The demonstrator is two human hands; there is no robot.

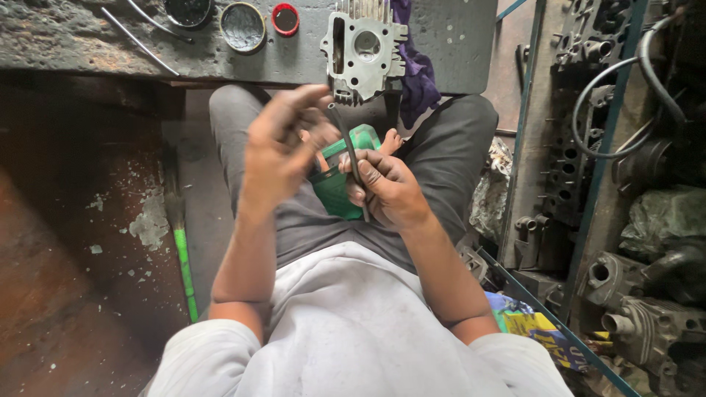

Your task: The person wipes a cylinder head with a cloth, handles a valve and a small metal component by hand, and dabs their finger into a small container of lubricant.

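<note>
Over the lap, pinching a thin dark rod [351,158] in the right hand [390,190], long axis running twelve to six; left hand [279,143] curling loosely at nine o'clock, fingertips touching its top.

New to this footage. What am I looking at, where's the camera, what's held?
There is no machine here: a seated person works with two bare hands. The single picture comes from a camera on their head, looking down over chest and lap.

The right hand holds a thin dark rod. The left hand is raised, fingers at the rod's upper end. Under the hands, on the lap, lies a green container.

Ahead, on a worn bench, lie a metal cylinder head, a red cap, a round tin and a purple rag. Shelves on the right hold more engine parts.
</note>
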